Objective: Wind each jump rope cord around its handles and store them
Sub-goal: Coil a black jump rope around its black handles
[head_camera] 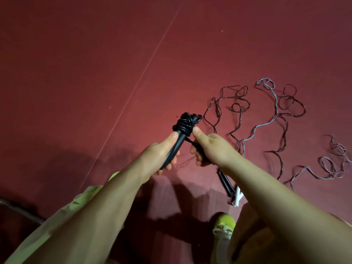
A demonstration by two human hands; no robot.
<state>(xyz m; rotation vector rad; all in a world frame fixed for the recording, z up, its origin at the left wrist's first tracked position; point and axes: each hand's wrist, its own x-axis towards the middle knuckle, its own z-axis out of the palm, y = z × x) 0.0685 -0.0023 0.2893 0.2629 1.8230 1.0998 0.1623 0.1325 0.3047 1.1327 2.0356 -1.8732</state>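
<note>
Jump rope (182,130) in black sits dead centre of the frame, held up over the red floor (95,73) between both hands. Left hand (162,153) wraps its fingers round the paired black handles (176,147), thumb pressed up along the shaft just below the coil. Right hand (207,147) curls round the loose tail of the cord, thumb tip nudging the side of the wound bundle. The coil looks glossy and thick, stacked in tight turns near the top of the handles with a small knot of loops bunched above it.

Handling-wise, this cord reads as springy, smooth plastic, light but keen to unwind, so I'd judge tension matters: keep the handles clamped low, well under the wraps, and guide the free end close to the coil so it can be tucked under a turn. Slippery sheen suggests a loose tuck would pop free.

Over at centre right, more ropes wait: a thin dark cord (215,119) and a pale grey cord (274,103) sprawl in tangled squiggles across the floor, with another grey tangle (335,161) by the right edge. A black handle (225,182) and a white handle (237,199) lie at lower centre right, partly hidden behind the right forearm. A green shoe (223,225) shows at the bottom.
</note>
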